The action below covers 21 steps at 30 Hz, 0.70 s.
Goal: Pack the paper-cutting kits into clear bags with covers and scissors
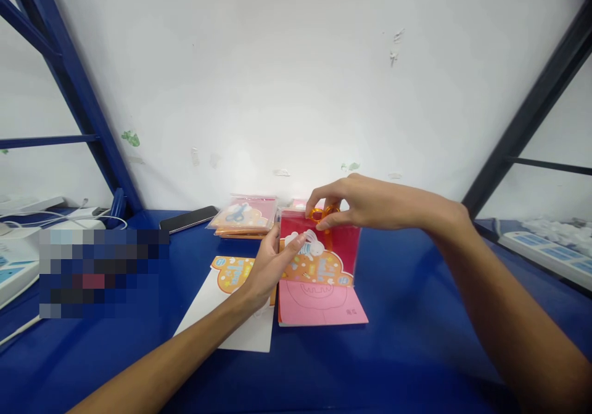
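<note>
Blue tabletop (407,346), glossy, set against a white wall (300,81) with chipped paint and green scraps. Blue metal post (83,87) leans at left, dark post (522,111) at right. Left hand (272,260) pinches a red-backed packet (345,241), mid-table, above pink sheets (319,309). Right hand (342,203) grips orange scissors (317,215) by the loops at the packet's top edge. White sheet (245,337), stacked packets (247,216) and phone (189,219) lie leftward.
</note>
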Available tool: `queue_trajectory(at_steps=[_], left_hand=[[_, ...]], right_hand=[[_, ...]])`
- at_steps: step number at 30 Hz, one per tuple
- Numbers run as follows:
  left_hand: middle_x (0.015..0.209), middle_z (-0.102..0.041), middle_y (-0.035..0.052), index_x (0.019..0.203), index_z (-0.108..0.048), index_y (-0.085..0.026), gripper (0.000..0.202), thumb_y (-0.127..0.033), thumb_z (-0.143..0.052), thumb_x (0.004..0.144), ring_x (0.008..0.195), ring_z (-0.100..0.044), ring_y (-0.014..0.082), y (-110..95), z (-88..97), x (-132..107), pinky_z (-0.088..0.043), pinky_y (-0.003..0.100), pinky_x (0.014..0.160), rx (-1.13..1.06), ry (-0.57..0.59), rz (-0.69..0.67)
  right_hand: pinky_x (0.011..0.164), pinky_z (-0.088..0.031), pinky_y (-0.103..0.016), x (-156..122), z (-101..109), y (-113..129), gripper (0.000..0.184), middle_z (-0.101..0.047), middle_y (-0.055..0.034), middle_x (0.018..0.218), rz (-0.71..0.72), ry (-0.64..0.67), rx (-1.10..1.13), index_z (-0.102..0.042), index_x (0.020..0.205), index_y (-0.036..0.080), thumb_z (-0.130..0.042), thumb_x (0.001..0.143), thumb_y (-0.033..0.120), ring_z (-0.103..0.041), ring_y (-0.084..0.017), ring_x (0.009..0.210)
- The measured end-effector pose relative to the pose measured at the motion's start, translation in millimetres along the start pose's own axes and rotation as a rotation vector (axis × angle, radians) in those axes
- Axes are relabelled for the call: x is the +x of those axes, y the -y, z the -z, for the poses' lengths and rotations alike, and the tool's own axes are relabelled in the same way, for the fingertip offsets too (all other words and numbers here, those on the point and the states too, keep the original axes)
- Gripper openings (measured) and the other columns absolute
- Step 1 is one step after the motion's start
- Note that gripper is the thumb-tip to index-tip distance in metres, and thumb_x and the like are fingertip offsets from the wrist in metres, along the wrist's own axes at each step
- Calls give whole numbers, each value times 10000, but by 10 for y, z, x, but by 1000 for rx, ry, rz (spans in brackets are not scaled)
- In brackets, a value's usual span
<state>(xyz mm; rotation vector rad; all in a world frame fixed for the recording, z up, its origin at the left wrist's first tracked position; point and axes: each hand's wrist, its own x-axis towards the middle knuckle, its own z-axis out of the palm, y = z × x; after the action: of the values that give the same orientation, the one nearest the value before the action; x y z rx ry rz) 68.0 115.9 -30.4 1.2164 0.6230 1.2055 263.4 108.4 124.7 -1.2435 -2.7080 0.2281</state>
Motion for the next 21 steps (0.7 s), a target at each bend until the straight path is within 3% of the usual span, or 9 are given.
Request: queue_trajectory(at_steps=[9,14,18,21], left_hand=[[1208,-744,105,1303,-606,-219,548,-427,-789,830,1046,-726,294,2,-8,0,-570,386,890,-41,1,16],[1235,-734,105,1313,-597,-219,552,-404,-793,832,1094,-712,294,5,-1,2,-549,415,967,-60,18,2],[1231,-733,119,1281,-621,-204,528,-391,-801,822,1074,-718,296,-2,7,-4,-560,404,936,-34,25,-7],[1189,-746,124,1251,-641,-179,496,-380,-799,825,1026,-727,278,2,16,-1,-568,382,903,3,24,-9]], right_hand=[[612,-420,-276,-8,7,24,279,-771,-47,958,5,-10,-48,-754,1113,253,-565,943,370,-667,-189,773],[632,-426,-283,-30,21,37,277,-775,-43,983,9,-34,-55,-757,1129,264,-562,941,326,-668,-188,783],[627,-428,-289,-49,61,48,298,-767,-37,990,-25,-82,-89,-744,1148,269,-563,945,390,-669,-189,783],[683,-456,-313,-64,85,-2,411,-745,-52,1051,-55,-177,-140,-710,1222,267,-615,900,503,-673,-220,865]])
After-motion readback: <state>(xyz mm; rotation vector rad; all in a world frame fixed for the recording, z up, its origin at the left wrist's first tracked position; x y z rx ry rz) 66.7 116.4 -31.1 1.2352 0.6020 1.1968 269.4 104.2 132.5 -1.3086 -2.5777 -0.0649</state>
